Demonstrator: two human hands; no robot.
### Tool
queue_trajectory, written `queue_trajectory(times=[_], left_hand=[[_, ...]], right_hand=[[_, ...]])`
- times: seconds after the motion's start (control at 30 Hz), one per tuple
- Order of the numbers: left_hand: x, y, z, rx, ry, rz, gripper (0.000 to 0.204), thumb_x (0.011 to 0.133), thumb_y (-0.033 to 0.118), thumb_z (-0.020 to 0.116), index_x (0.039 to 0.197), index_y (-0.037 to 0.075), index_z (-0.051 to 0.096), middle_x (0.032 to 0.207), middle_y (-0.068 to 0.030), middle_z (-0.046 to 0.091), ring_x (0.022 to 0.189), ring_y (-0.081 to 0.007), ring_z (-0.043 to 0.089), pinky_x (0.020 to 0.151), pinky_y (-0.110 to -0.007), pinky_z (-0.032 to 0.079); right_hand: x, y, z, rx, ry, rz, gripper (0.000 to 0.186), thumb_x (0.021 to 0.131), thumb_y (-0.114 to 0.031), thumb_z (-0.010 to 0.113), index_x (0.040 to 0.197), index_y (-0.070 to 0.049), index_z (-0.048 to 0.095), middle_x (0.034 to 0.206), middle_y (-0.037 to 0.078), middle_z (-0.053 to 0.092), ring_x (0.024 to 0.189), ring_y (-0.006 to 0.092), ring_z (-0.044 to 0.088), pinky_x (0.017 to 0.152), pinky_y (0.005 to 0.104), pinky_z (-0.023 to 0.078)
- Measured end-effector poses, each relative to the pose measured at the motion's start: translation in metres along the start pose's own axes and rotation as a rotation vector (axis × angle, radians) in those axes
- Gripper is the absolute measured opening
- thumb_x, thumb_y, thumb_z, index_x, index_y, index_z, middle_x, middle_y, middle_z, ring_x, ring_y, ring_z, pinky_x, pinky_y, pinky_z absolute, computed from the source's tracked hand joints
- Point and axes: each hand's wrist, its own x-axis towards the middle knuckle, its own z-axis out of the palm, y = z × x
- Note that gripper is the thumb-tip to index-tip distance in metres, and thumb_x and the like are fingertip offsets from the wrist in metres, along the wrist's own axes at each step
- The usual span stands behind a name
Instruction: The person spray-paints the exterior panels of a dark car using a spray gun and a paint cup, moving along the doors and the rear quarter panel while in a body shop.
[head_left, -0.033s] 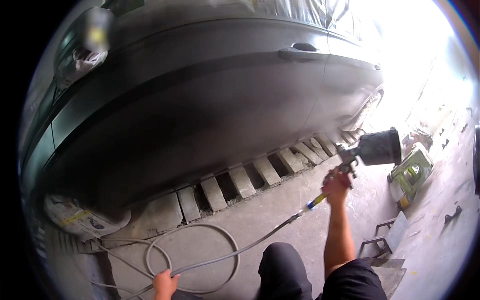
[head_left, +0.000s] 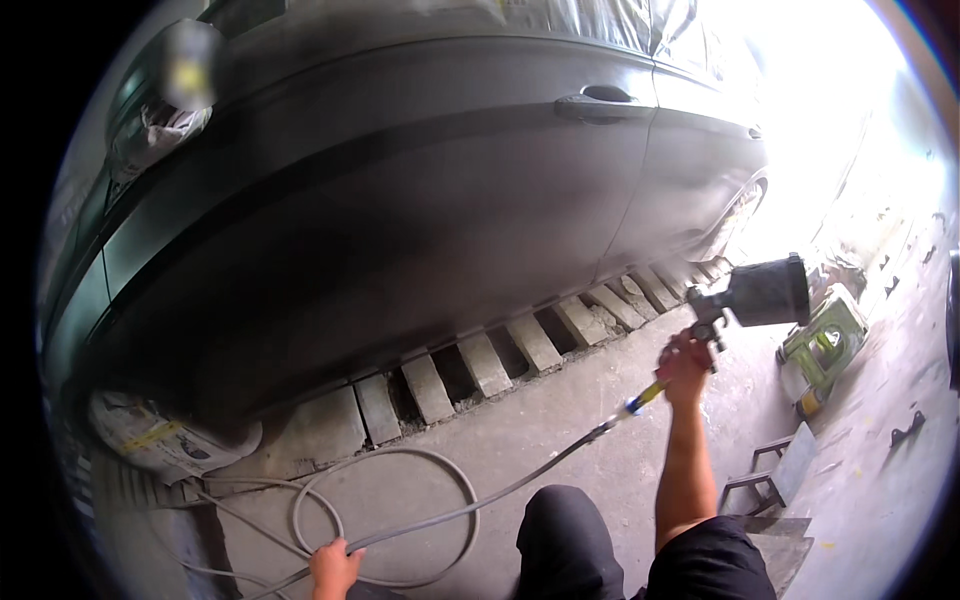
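My right hand (head_left: 687, 370) is closed round the grip of a spray gun (head_left: 708, 310) with a dark paint cup (head_left: 768, 292) on it. Its nozzle faces the lower side of a dark grey car (head_left: 480, 190), some way off the panel, and a faint haze hangs between them. From the grip, past a yellow and blue fitting (head_left: 643, 398), a grey air hose (head_left: 470, 508) runs down to the left. At the lower edge my left hand (head_left: 334, 568) is closed on that hose, near where it loops on the floor.
Plastic sheeting (head_left: 600, 22) covers the car's windows, and a wrapped wheel (head_left: 165, 430) stands at the left. A slatted floor drain (head_left: 485, 362) runs along the car. To the right are a green container (head_left: 826, 338), a small metal-legged stand (head_left: 780, 478) and a pale wall (head_left: 890, 480).
My right hand and the spray gun have shifted slightly right, drawing the hose end along. My left hand has barely moved and keeps its hold on the hose.
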Motion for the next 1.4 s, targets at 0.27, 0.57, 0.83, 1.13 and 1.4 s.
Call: queue_trajectory(times=[0.27,0.57,0.83,1.13,1.4], left_hand=[[-0.014,-0.099,0.02,0.103,0.096,-0.093,0.026,0.064,0.026,0.074,0.072,0.004,0.062,0.076,-0.0186,0.063,0.077,-0.0382,0.06,0.073,-0.047,0.046],[-0.082,-0.195,0.016,0.183,0.358,-0.338,0.022,0.073,0.023,0.069,0.068,0.005,0.058,0.072,-0.0152,0.06,0.075,-0.0355,0.056,0.072,-0.045,0.042],[-0.14,-0.247,-0.025,0.271,0.431,-0.468,0.021,0.074,0.021,0.069,0.067,0.004,0.061,0.076,-0.0157,0.061,0.08,-0.0342,0.056,0.076,-0.044,0.04],[-0.161,-0.26,-0.035,0.275,0.48,-0.552,0.02,0.075,0.02,0.068,0.068,0.003,0.061,0.075,-0.0172,0.06,0.079,-0.0355,0.056,0.074,-0.045,0.039],[-0.094,-0.221,-0.007,0.226,0.376,-0.483,0.021,0.077,0.02,0.067,0.068,0.003,0.06,0.076,-0.017,0.06,0.082,-0.0368,0.056,0.08,-0.047,0.04]], right_hand=[[0.052,-0.036,0.0,-0.574,0.377,-0.091,0.017,0.09,-0.025,0.057,0.084,-0.009,0.052,0.055,0.0,0.049,0.043,0.0087,0.048,0.038,0.0237,0.036],[-0.156,0.083,0.139,-0.788,-0.533,-0.701,0.016,0.091,-0.014,0.05,0.079,-0.006,0.056,0.069,0.004,0.059,0.058,0.0145,0.055,0.049,0.0279,0.041],[-0.367,0.153,0.265,-0.396,-0.921,-0.153,0.024,0.077,-0.004,0.062,0.099,-0.003,0.054,0.091,0.013,0.056,0.088,0.0293,0.054,0.078,0.0401,0.045],[-0.414,0.151,0.364,-0.115,-1.146,-0.303,0.033,0.072,-0.001,0.064,0.103,-0.004,0.054,0.104,0.018,0.056,0.096,0.0371,0.055,0.08,0.0425,0.046],[-0.223,0.1,0.193,-0.159,-0.495,0.328,0.012,0.089,-0.014,0.06,0.097,-0.009,0.053,0.069,0.003,0.055,0.056,0.0135,0.054,0.049,0.0281,0.044]])
